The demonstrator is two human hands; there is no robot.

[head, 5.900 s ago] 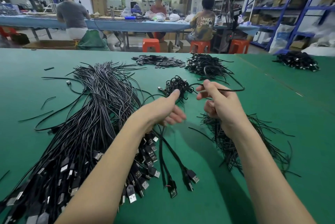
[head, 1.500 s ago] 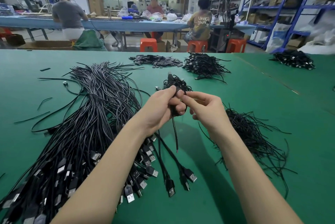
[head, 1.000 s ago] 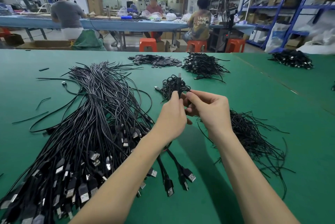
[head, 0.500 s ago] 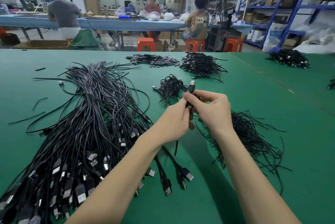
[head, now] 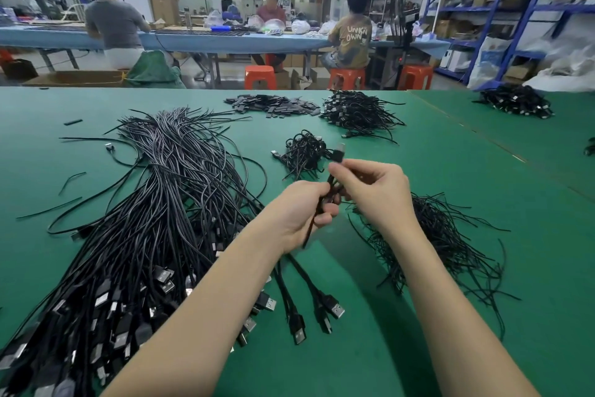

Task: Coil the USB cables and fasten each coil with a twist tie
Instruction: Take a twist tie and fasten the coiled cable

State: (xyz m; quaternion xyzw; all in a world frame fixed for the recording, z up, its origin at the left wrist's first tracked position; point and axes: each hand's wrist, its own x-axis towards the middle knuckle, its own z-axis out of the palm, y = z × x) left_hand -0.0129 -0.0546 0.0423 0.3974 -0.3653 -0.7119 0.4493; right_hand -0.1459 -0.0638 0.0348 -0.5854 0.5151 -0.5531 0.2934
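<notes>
The coiled cable [head: 331,190] is gripped by the left hand [head: 301,215] and pinched in the right hand [head: 376,190] fingers, apparently for tying.

Green-topped table [head: 483,190] carries: large bundle of loose black USB cables [head: 154,219] at left, plugs toward near edge; twist tie heap [head: 444,242] at right; small pile of tied coils [head: 304,153] mid-table; larger coil pile [head: 357,112] behind it; flat dark pieces [head: 273,104], possibly sleeves, far centre.
</notes>
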